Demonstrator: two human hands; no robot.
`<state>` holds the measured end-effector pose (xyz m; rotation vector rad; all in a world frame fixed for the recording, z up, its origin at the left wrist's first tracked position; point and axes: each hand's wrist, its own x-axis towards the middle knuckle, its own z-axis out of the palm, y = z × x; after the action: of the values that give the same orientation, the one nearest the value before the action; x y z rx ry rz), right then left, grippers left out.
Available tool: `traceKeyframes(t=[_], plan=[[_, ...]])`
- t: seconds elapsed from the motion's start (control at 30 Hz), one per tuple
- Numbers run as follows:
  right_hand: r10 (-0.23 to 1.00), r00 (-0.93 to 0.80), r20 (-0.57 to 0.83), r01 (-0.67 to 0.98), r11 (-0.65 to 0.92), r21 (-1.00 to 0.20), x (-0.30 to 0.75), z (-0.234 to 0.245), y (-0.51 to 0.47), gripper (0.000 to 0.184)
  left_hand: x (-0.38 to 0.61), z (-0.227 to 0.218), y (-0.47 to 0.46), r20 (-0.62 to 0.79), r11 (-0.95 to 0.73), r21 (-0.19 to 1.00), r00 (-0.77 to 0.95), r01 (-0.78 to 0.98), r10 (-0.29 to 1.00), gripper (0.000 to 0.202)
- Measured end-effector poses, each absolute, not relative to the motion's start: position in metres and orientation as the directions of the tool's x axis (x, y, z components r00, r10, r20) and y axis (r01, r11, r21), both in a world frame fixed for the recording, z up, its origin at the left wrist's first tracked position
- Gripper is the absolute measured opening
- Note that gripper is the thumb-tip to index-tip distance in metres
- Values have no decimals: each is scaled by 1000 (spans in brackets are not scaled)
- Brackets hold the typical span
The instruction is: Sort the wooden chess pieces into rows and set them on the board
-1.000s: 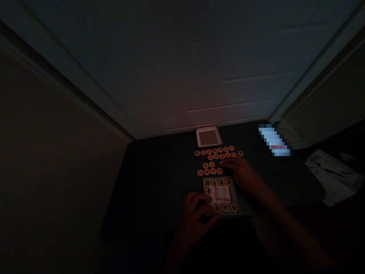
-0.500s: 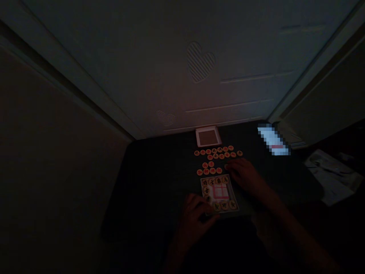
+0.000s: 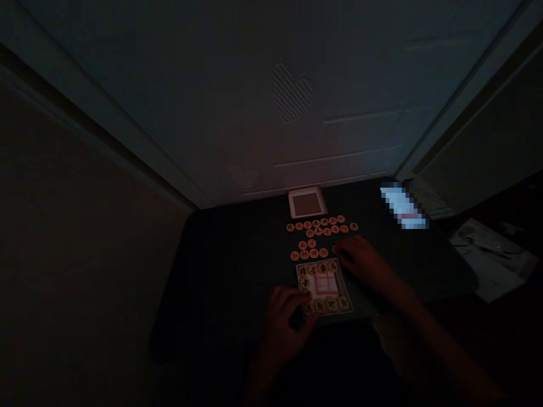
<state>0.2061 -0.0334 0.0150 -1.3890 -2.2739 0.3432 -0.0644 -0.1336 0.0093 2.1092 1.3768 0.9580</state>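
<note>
My left hand (image 3: 285,321) is at the left side of a shallow box tray (image 3: 348,291). Its thumb and fingers are apart, and the fingertips reach over the rim to a piece at the inner left edge. Round Chinese chess pieces with black characters (image 3: 313,270) line the tray's edges around a pink-lined paper (image 3: 326,284). My right hand (image 3: 360,255) lies beyond the tray's upper right corner, its fingers closed at a round Chinese chess piece (image 3: 335,249) on the table. That piece is mostly covered. Loose pieces, mostly red-marked (image 3: 314,254), lie in uneven rows past the tray.
A white-rimmed box lid (image 3: 290,204) lies at the back of the dark table (image 3: 220,271), near a pale panel with raised hearts (image 3: 292,93). A bright, pixelated object (image 3: 404,206) sits at the back right. Pale items (image 3: 494,260) lie beyond the right edge.
My left fingers have shifted up along the tray's left side, uncovering a piece at its lower left corner. The right hand stays at the same piece. The view has shifted slightly.
</note>
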Motion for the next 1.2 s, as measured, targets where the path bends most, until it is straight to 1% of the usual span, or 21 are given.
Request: traceKeyframes(t=[0.1, 0.17, 0.27, 0.33, 0.43, 0.57, 0.83, 1.03, 1.2], plan=[[891, -361, 274, 759, 451, -469, 207, 16, -34, 14, -65, 9, -134, 299, -396, 692, 260, 604, 918, 22], [906, -304, 296, 737, 420, -530, 209, 17, -36, 15, -65, 10, -134, 293, -388, 696, 254, 605, 922, 20], [928, -213, 305, 679, 365, -637, 212, 19, -44, 21, -65, 10, -134, 293, -376, 703, 235, 604, 927, 18], [935, -194, 296, 653, 348, -672, 213, 20, -51, 27, -65, 10, -134, 296, -370, 708, 222, 601, 929, 16], [938, -204, 280, 655, 343, -673, 213, 20, -65, 32, -65, 10, -132, 301, -365, 715, 209, 596, 931, 14], [942, -166, 291, 675, 324, -663, 213, 14, -80, 29, -66, 11, -131, 290, -354, 722, 204, 594, 935, 13], [979, -93, 184, 563, 204, -801, 209, 7, -89, 17, -64, 13, -129, 317, -357, 731, 173, 582, 932, 13], [985, -121, 123, 551, 170, -817, 203, 12, -92, 18, -65, 10, -130, 302, -356, 730, 191, 583, 934, 13], [986, -125, 108, 538, 159, -828, 198, 14, -94, 20, -64, 10, -129, 314, -364, 726, 189, 583, 930, 13]])
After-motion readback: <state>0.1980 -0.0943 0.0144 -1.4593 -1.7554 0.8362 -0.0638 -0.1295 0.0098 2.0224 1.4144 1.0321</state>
